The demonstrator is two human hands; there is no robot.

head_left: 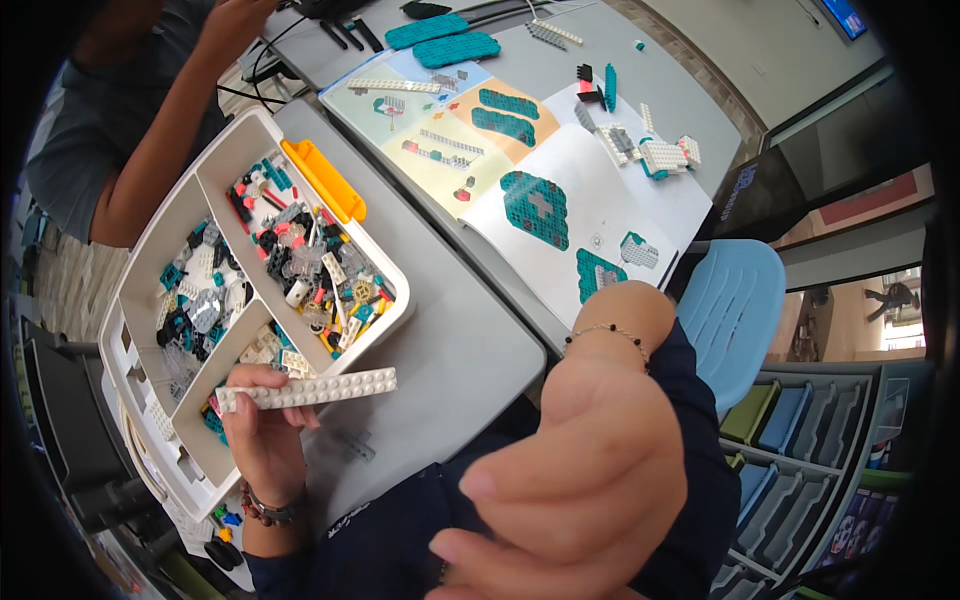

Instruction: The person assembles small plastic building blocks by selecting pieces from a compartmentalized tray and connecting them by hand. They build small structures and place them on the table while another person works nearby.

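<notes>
My left hand grips a long white studded building brick by its left end, over the front corner of the parts box. Two rows of studs run along the brick's upper face, and its free end points right. Close to the camera, my right hand looms large over my lap. Its fingers are bent and a gap shows between the tips, with nothing visible in them. The white sorting box has compartments of mixed bricks, gears and connectors. An open instruction booklet lies beyond on the table.
Teal plates lie behind the booklet. A partly built white and grey brick model rests on its right page. A blue chair stands right, near drawers. Another person's arm is at the far left, behind the box.
</notes>
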